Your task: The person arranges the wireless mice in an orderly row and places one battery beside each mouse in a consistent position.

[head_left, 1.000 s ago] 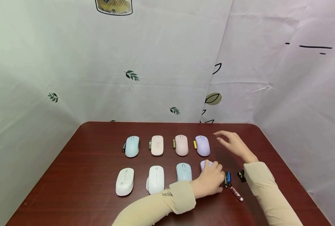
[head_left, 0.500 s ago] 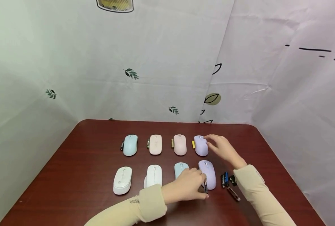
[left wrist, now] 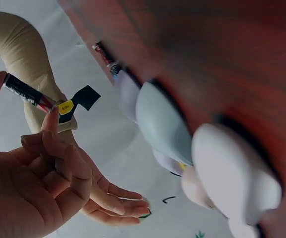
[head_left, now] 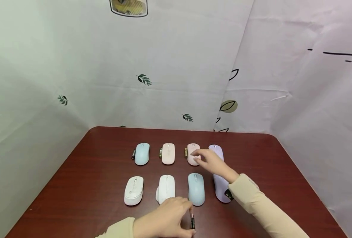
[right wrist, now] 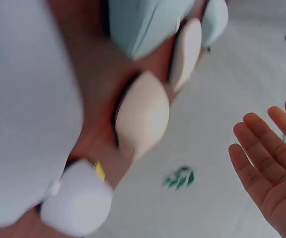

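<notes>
My left hand (head_left: 164, 219), low in front of the front row, pinches a small black-and-red battery (left wrist: 29, 92) upright between thumb and index finger. Its other fingers are curled loosely in the left wrist view. My right hand (head_left: 213, 162) hovers with fingers extended over the back row, its fingertips overlapping the pink mouse (head_left: 193, 149) in the head view. Behind it a lavender mouse (head_left: 216, 150) is partly covered. A blue mouse (head_left: 196, 190) and a white mouse (head_left: 166, 188) lie just beyond my left hand. The right wrist view shows the right palm (right wrist: 282, 191) holding nothing.
Another white mouse (head_left: 133, 190) sits at front left, a second lavender mouse (head_left: 222, 190) under the right forearm. Blue (head_left: 142, 154) and beige (head_left: 168, 153) mice stand behind, with batteries (head_left: 186, 152) beside them. More batteries (left wrist: 103, 52) lie near the table's right side, hidden in the head view.
My left hand has lifted a battery from the group at right and moved left and nearer with it. My right hand has shifted left, from beside the back lavender mouse to the pink one.
</notes>
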A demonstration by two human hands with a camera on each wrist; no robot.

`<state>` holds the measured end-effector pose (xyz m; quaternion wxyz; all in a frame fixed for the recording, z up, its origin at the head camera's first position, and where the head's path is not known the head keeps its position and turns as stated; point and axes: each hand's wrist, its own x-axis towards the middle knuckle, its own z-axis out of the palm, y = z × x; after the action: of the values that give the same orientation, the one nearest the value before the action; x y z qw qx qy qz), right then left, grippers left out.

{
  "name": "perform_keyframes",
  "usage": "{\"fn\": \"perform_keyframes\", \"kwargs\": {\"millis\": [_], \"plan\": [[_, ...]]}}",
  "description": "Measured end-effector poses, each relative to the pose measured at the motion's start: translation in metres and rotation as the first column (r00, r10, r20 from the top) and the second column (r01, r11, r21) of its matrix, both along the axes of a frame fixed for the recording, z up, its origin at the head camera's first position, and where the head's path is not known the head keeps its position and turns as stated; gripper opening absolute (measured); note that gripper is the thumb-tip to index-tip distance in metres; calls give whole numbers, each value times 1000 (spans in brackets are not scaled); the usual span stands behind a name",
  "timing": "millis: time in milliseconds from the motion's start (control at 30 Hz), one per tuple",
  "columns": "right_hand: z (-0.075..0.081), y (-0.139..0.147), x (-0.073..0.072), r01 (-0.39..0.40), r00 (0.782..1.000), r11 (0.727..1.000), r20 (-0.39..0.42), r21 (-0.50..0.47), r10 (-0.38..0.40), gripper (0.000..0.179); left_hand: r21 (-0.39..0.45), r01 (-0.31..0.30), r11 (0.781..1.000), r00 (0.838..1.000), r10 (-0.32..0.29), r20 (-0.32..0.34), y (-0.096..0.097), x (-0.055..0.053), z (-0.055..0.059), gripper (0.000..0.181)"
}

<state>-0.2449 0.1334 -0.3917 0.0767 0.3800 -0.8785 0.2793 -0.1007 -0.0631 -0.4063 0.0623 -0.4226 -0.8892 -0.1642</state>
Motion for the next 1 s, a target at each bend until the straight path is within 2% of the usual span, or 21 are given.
{"fn": "perform_keyframes", "kwargs": {"millis": [133,267,400,533,633,767,833,900,1000], "plan": [[-5,-19,4,-72,997,996,39,51,70,19,5,-24,1000,999,24,25,-16,3,-2,33],[-6,-37,11,-123,992,989,47,84,119,20,31,-78,996,996,77,55,-36,-1,-4,34],[-9,-57,22,-182,983,974,55,137,176,21,35,-83,996,989,78,123,-58,-5,-3,34],[-14,-82,35,-229,971,951,113,207,210,23,43,-79,996,989,73,125,-77,-6,-5,33],[-17,-101,43,-235,967,942,159,239,201,26,64,-57,996,992,49,117,-91,-8,-10,32],[-21,-125,51,-258,961,929,169,265,218,28,131,26,991,982,-50,181,-110,-12,-16,28],[-23,-135,55,-284,958,907,137,313,252,29,176,70,982,973,-107,206,-120,-13,-20,26],[-24,-143,60,-304,952,872,78,383,297,30,215,95,972,964,-144,222,-129,-13,-23,25],[-24,-153,66,-307,933,817,-15,488,359,32,237,72,969,966,-127,225,-142,-12,-28,25]]}}
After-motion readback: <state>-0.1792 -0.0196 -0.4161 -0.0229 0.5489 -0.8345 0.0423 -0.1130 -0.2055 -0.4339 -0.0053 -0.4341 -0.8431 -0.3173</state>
